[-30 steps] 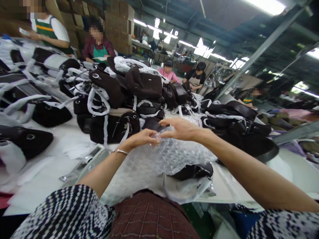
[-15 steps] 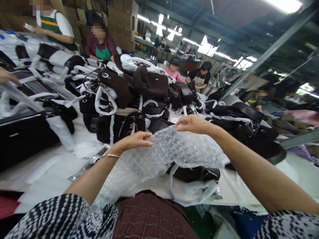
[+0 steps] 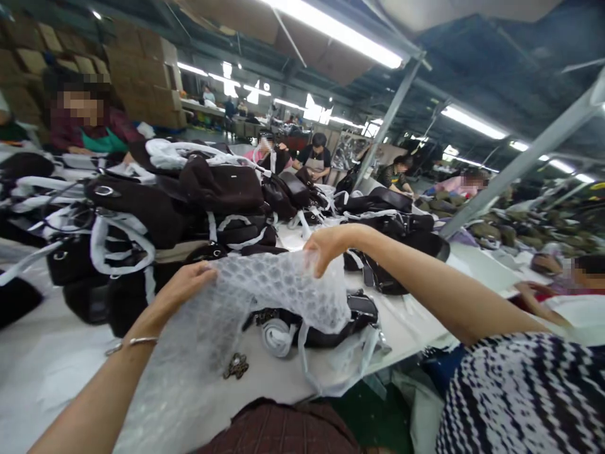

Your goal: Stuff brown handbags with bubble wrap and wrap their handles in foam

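Note:
A sheet of clear bubble wrap [image 3: 269, 284] is stretched between my two hands above the table. My left hand [image 3: 191, 280] pinches its upper left edge, and a long end of the sheet hangs down toward the table's front. At the other side my right hand [image 3: 326, 249] grips the upper right edge, thumb pointing down. Partly hidden beneath the wrap lies a dark handbag [image 3: 326, 331] with a rolled white-wrapped strap [image 3: 277, 337] and a loose pale strip at its front. A metal flower-shaped charm [image 3: 235, 366] rests on the table left of the bag.
Dark handbags [image 3: 222, 186] with white-wrapped handles are heaped across the far side of the white table [image 3: 411, 315]. Several people work around it, one in a green apron [image 3: 101, 142]. A slanting metal post [image 3: 524, 170] rises at right.
My hands have moved apart, pulling the bubble wrap wider, with the left going leftward. The charm and rolled strap have come into sight. The view has swung to the right.

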